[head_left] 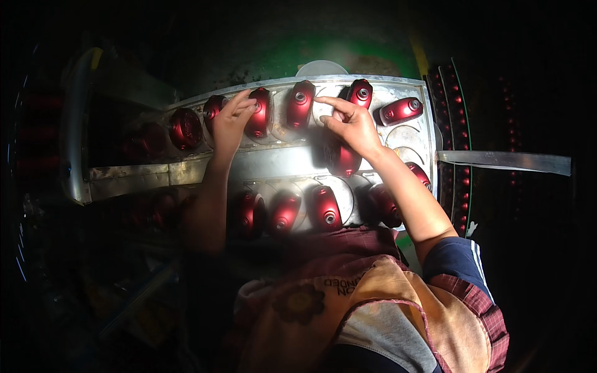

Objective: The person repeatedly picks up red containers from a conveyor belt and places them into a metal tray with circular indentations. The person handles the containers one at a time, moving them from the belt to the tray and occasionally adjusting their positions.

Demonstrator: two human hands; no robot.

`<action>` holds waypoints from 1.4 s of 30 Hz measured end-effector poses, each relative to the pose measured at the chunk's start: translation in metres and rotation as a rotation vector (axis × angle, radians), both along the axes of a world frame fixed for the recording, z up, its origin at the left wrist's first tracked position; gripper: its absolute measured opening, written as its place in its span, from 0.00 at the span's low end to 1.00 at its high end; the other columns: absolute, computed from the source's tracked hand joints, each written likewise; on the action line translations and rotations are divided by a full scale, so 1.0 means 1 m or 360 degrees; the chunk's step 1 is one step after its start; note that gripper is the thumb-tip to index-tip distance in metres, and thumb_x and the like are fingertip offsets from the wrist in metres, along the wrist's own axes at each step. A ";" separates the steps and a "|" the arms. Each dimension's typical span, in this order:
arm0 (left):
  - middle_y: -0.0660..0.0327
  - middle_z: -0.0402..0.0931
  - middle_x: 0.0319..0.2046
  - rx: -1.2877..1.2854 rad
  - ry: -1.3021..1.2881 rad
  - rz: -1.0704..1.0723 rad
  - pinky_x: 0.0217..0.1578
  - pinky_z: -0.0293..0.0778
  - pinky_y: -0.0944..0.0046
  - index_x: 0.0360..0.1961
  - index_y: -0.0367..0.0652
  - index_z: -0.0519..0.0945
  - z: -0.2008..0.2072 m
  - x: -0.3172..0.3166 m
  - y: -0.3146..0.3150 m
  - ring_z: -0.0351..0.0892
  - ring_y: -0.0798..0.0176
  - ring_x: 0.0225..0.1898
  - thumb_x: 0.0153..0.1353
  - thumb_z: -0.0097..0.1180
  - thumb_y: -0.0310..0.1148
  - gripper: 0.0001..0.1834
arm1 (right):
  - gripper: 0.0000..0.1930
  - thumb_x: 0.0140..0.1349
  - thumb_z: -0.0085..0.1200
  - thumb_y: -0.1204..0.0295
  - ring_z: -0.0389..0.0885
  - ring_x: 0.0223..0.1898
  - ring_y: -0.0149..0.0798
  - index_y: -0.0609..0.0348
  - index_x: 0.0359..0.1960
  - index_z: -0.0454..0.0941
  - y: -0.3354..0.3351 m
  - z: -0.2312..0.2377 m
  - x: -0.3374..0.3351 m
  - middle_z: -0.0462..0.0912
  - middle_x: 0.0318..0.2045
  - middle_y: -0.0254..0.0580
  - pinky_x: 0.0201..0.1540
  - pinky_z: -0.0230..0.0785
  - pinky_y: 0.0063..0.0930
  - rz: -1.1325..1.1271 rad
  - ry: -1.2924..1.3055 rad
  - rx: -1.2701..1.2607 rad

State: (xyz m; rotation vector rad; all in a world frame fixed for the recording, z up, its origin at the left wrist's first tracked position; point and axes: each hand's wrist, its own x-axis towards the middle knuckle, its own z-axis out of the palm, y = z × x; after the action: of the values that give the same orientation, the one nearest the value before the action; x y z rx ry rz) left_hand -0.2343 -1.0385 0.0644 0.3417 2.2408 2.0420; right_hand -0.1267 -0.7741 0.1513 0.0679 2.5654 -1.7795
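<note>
I've got a red casing [300, 104] in the far row, between the two hands. Long axis runs away from the wearer, far end leaning slightly right; its ringed opening sits in the far half, facing up.

Right hand [348, 121]: not gripping, index extended toward that casing's right side, thumb apart; I can't tell if the fingertip touches. Left hand [235, 115]: fingers bent, at the left edge of the neighbouring casing [262, 115], also lengthwise; I can't tell if it grips.

Right of these, one casing [360, 92] tilts with its far end right; the end casing [400, 111] lies nearly crosswise, ring rightward. In the near row, a casing [326, 206] points its ring toward the wearer.

All on a metal frame [273, 163]; metal strip [504, 161] sticks out right. Apron [392, 276] nearest me.
</note>
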 end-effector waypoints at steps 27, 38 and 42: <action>0.53 0.65 0.65 -0.0233 0.0749 -0.1305 0.68 0.54 0.50 0.69 0.44 0.62 0.078 0.098 0.165 0.58 0.50 0.69 0.37 0.77 0.38 0.55 | 0.12 0.63 0.53 0.82 0.65 0.22 0.14 0.63 0.47 0.81 0.057 0.084 0.102 0.72 0.21 0.21 0.23 0.56 0.12 -0.0384 0.0375 -0.0604; 0.57 0.75 0.50 -0.0556 0.0425 -0.1525 0.55 0.72 0.58 0.53 0.40 0.74 0.108 0.094 0.125 0.76 0.54 0.53 0.30 0.81 0.37 0.44 | 0.20 0.59 0.62 0.78 0.67 0.23 0.19 0.57 0.55 0.77 0.044 0.080 0.088 0.72 0.21 0.25 0.28 0.62 0.16 0.0165 0.0263 -0.0769; 0.57 0.75 0.47 -0.0624 0.0397 -0.1194 0.55 0.70 0.60 0.53 0.38 0.74 0.091 0.099 0.120 0.75 0.57 0.52 0.32 0.80 0.40 0.43 | 0.48 0.46 0.74 0.65 0.67 0.63 0.44 0.56 0.69 0.59 0.073 0.062 0.101 0.68 0.60 0.51 0.62 0.65 0.38 0.0115 0.0174 0.0036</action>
State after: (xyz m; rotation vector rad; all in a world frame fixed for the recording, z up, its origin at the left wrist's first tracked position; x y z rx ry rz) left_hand -0.1356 -0.9186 0.1554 1.2184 2.0929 1.2066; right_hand -0.0254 -0.7011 0.2134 -0.1235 2.6246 -1.7770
